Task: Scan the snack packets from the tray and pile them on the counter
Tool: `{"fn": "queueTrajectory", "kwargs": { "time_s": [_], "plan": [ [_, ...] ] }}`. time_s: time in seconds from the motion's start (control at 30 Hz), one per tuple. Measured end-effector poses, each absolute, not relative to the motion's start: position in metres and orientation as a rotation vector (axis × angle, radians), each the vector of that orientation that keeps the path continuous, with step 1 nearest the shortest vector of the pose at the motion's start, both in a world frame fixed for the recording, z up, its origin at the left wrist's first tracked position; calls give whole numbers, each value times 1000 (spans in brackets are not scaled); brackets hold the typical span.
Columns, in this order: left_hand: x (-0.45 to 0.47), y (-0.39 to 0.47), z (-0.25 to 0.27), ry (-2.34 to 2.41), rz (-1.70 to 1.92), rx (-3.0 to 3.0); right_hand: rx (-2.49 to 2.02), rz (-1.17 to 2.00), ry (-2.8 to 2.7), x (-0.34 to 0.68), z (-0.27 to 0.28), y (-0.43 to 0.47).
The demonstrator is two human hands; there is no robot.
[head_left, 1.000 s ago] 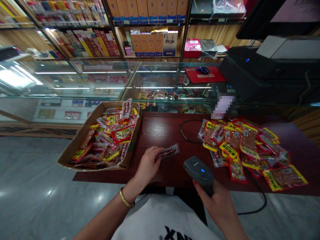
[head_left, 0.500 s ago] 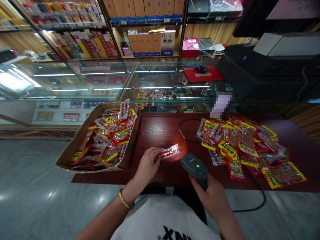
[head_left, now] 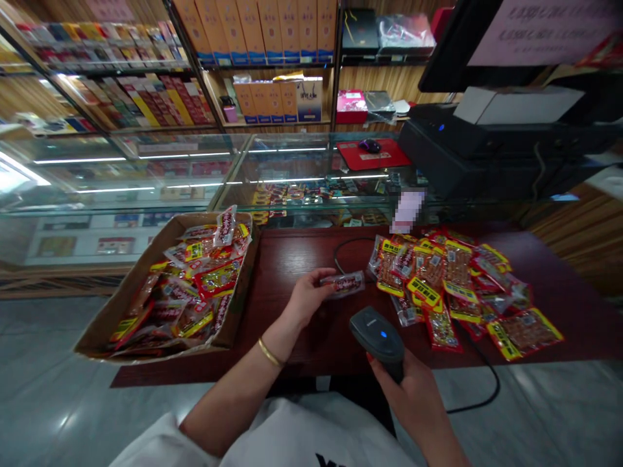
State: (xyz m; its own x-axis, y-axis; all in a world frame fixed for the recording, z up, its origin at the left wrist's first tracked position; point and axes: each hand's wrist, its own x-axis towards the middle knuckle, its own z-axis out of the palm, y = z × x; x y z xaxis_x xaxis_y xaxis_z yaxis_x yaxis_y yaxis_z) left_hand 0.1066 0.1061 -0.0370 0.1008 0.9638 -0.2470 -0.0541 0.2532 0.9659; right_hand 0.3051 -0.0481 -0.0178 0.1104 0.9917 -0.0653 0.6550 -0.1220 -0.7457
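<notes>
My left hand (head_left: 309,297) is closed on the end of a small clear snack packet (head_left: 348,283) with a dark red label, held low over the table. In my right hand (head_left: 413,389) is a black barcode scanner (head_left: 377,334), gripped by its handle, with a blue light showing on top. The scanner's head points left and forward, just below the packet. To the left a cardboard box (head_left: 243,285) holds many similar snack packets (head_left: 219,277). A loose pile of red and yellow snack packets (head_left: 428,266) lies on the right.
The dark red wooden table (head_left: 287,253) meets a glass display counter (head_left: 292,159). A black cable (head_left: 494,389) hangs past the front edge. A mouse (head_left: 370,146) rests on a red mat (head_left: 396,155), beside a black machine (head_left: 452,155).
My left hand has carried the packet to the right, toward the pile. The scanner's light has turned from green to blue, and its reddish glow on the table is gone. The view has shifted right.
</notes>
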Motion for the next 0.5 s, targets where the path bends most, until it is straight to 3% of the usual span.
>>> {"fn": "queueTrajectory", "kwargs": {
  "time_s": [0.27, 0.4, 0.5],
  "plan": [
    [174, 165, -15, 1223, 1083, 1165, -1844, 741, -1572, 304, -15, -51],
    [115, 132, 14, 1277, 1234, 1758, -1863, 744, -1592, 301, -17, -48],
    [30, 102, 37, 1649, 1220, 2086, -1871, 723, -1610, 303, -25, -47]
  ]
}}
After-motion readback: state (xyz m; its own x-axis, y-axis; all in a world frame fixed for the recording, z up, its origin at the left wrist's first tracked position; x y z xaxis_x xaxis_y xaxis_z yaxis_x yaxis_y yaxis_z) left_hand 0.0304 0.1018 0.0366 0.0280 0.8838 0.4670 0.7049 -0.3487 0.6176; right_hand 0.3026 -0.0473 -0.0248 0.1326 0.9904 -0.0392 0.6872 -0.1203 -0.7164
